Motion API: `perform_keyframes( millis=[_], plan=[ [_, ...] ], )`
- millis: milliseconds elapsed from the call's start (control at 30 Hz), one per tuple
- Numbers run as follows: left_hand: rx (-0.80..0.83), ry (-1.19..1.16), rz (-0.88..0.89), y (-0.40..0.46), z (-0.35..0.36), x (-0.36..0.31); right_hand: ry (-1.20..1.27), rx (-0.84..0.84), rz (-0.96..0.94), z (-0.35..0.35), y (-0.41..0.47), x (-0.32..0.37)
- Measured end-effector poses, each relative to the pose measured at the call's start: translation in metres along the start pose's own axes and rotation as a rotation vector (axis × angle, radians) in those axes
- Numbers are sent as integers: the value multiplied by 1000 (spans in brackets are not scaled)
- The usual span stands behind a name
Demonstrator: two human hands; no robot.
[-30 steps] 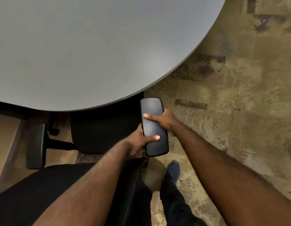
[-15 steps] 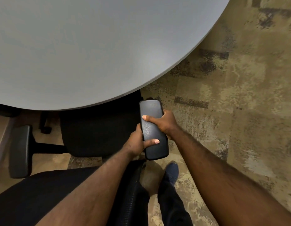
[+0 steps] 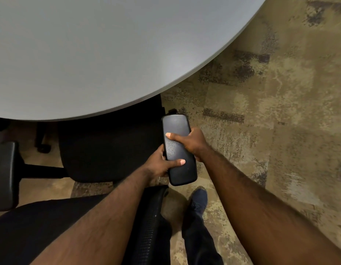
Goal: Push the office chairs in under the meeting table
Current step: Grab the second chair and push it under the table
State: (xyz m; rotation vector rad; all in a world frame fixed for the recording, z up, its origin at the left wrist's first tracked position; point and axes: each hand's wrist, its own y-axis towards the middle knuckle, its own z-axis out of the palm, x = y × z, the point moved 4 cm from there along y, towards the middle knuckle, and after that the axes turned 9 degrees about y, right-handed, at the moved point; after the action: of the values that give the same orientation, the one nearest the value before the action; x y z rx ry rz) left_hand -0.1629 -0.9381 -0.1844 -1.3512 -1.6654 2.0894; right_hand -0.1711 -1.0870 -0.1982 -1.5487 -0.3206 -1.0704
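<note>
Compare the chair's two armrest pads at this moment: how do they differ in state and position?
The right armrest pad is gripped by both the left hand and the right hand; the left armrest pad is untouched. The right one sits just short of the meeting table edge; the left one sits farther back from it and is cut off by the frame. Both are black, oblong and padded.
</note>
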Motion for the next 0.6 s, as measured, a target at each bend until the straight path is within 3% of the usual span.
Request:
perform_keyframes(
  millis=[333,600],
  plan=[
    [18,-59,-50,7,2,4,24,17,9,0,-2,1],
    [51,126,-62,6,-3,0,37,1,-19,0,-4,-6]
  ],
)
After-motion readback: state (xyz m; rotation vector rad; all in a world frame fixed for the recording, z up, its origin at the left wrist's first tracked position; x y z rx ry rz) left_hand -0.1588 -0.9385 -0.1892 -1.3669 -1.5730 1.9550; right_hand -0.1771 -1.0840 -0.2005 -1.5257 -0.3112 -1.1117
